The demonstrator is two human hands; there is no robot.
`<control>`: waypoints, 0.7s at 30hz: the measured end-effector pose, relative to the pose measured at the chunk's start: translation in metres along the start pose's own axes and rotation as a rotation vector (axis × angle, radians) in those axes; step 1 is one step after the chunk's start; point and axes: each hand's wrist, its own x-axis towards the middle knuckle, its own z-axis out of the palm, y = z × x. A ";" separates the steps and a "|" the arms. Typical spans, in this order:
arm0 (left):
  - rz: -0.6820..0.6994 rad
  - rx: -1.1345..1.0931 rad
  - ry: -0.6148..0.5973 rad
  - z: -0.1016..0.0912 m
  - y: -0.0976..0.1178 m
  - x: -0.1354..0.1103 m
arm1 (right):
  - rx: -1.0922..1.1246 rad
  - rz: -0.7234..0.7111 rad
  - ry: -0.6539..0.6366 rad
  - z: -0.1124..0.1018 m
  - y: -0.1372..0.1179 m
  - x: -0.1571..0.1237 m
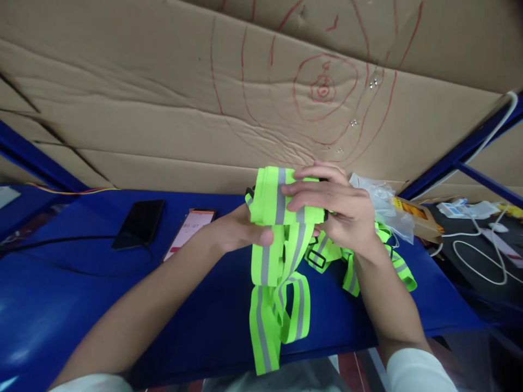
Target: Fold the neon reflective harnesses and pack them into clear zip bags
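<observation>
A neon-yellow reflective strap (265, 261) with a grey stripe is partly folded into a flat bundle, held up over the blue table. My left hand (241, 228) grips the bundle from the left side, thumb in front and fingers hidden behind it. On the right, my right hand (339, 201) lays its fingers across the front of the bundle. Loose lengths of the strap hang below in loops toward the table's front edge. More neon strapping (327, 253) with black buckles lies on the table behind and beside my right forearm.
On the blue table (196, 305) lie a black phone (139, 223) with a cable and a second phone (190, 231) with a lit screen. A clear plastic bag (384, 204) and a cardboard box (419, 218) stand at right. Cardboard (163, 109) with red rings rises behind.
</observation>
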 end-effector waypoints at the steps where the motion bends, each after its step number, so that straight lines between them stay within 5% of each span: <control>1: 0.020 0.006 -0.001 0.000 0.000 0.000 | 0.012 -0.002 -0.009 -0.002 0.000 0.001; 7: -0.032 -0.037 0.153 0.004 0.004 0.004 | 0.273 0.077 -0.215 -0.020 0.014 0.000; 11: -0.075 0.047 0.237 -0.005 0.003 0.004 | 0.516 0.298 -0.038 -0.015 0.029 -0.001; 16: -0.116 0.072 0.313 -0.017 -0.009 0.006 | 0.610 0.666 -0.175 0.006 0.038 -0.002; 21: -0.079 -0.176 0.277 -0.016 -0.025 0.016 | 0.526 0.648 0.030 0.010 0.029 -0.001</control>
